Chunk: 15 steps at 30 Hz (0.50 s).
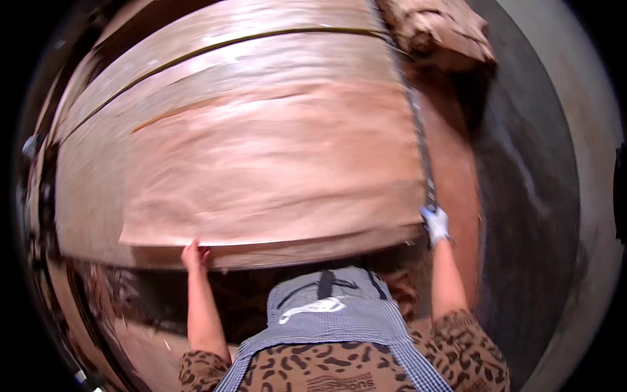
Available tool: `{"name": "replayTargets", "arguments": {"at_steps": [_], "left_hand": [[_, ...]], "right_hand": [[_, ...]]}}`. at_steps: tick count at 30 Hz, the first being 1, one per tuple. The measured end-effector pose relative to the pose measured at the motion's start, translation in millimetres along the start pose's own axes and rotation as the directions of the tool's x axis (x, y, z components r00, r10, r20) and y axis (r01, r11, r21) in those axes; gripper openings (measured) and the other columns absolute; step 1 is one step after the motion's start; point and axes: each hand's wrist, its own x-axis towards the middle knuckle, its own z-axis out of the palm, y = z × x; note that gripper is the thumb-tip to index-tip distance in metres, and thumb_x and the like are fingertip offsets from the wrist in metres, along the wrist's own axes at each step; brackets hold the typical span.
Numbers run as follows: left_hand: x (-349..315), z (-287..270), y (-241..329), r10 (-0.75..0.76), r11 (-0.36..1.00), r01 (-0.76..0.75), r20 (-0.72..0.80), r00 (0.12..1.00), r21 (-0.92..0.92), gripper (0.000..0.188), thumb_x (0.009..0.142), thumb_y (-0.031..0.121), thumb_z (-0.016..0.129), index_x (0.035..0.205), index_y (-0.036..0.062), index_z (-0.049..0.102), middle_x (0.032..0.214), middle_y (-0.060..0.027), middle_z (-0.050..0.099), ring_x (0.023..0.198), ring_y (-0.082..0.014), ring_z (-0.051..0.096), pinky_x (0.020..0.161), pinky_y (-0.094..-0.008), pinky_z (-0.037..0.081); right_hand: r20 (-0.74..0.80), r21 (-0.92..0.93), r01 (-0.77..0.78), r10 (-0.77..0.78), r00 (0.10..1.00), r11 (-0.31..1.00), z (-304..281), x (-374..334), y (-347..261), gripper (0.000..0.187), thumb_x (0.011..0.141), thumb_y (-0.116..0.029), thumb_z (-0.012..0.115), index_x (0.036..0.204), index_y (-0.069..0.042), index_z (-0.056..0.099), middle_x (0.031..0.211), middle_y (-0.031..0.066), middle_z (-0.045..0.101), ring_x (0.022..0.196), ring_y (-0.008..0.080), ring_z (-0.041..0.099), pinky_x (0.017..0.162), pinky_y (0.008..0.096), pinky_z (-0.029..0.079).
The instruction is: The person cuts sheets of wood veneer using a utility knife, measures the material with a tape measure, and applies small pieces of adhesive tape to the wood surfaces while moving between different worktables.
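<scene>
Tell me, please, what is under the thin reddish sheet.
A paler brown surface shows past the left edge of the reddish sheet; whatever lies beneath its middle is covered.

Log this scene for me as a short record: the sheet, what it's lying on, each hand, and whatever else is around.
Sheet: thin, pinkish-brown sheet, spread out, slightly rippled
Support: broad, pale brown surface
Left hand: bare, fingers curled at the sheet's near edge, left of its middle
Right hand: white glove, by the sheet's near right corner; grip unclear through blur
Beyond the sheet: narrow dark yellowish band running across the surface
Far right: crumpled brown bundle
Clothing: checked apron over a dark-spotted brown top
</scene>
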Motion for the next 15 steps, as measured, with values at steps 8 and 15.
{"name": "replayTargets", "arguments": {"at_steps": [8, 15], "left_hand": [[31, -12, -8, 0.025, 1.000, -0.026, 0.123, 0.992, 0.001, 0.022, 0.081, 0.030, 0.064, 0.086, 0.0119, 0.053, 0.072, -0.0007, 0.058, 0.063, -0.0148, 0.060, 0.051, -0.0241, 0.047], [38, -17, -6, 0.029, 1.000, -0.030, 0.085, 0.996, 0.010, 0.022, 0.080, 0.030, 0.065, 0.085, 0.0113, 0.055, 0.072, -0.0016, 0.060, 0.065, -0.0137, 0.060, 0.052, -0.0246, 0.047]], "right_hand": [[-0.010, -0.040, 0.067, -0.068, 0.998, 0.997, 1, 35, 24, 0.018, 0.067, -0.016, 0.073, 0.073, -0.006, 0.059, 0.064, -0.0001, 0.054, 0.055, 0.0127, 0.045, 0.053, 0.0300, 0.041], [0.033, -0.070, 0.040, -0.038, 0.999, 0.997, 3, 19, 8, 0.019, 0.067, -0.015, 0.073, 0.076, -0.003, 0.060, 0.066, 0.0005, 0.055, 0.058, 0.0135, 0.046, 0.058, 0.0307, 0.043]]}}
